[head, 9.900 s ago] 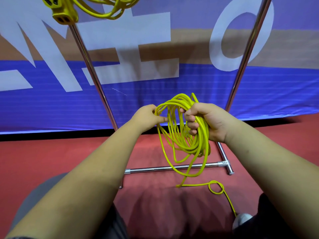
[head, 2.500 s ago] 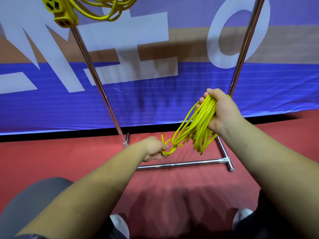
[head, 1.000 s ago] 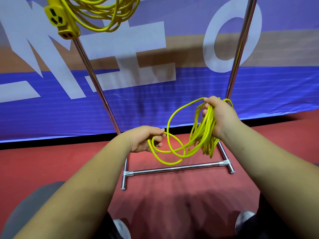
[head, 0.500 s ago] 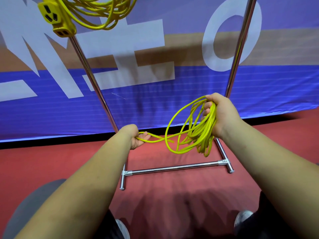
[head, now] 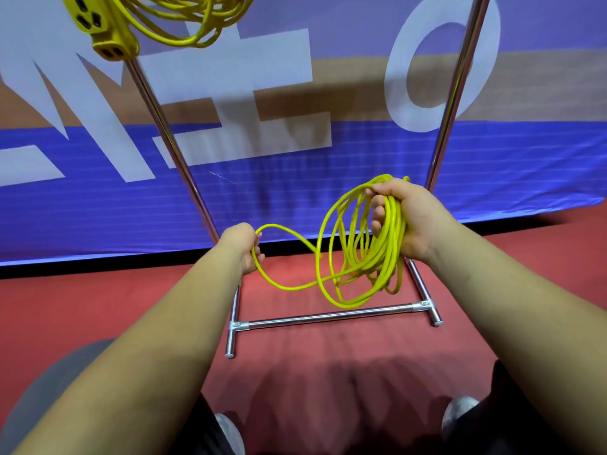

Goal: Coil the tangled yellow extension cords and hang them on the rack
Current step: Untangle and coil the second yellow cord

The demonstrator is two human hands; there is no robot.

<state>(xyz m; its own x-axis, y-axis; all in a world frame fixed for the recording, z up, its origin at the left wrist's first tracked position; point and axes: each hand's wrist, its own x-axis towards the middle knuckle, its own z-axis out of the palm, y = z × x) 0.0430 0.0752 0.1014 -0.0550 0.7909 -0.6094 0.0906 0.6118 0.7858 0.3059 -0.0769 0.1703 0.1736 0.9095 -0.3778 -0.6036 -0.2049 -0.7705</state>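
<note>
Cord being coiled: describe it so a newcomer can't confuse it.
Find the chrome rack in front of the blue banner. Low between its two uprights, the right hand grips a loose yellow coil, one strand running to the left hand. The other yellow cord hangs high by the left upright, with a socket block.

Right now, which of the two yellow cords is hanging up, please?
The upper-left cord with the socket block; the left hand and right hand hold the other cord.

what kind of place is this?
Likely an indoor sports hall or event venue: smooth red floor, a long blue printed banner with large white letters along its edge, and a chrome tubular rack.
</note>
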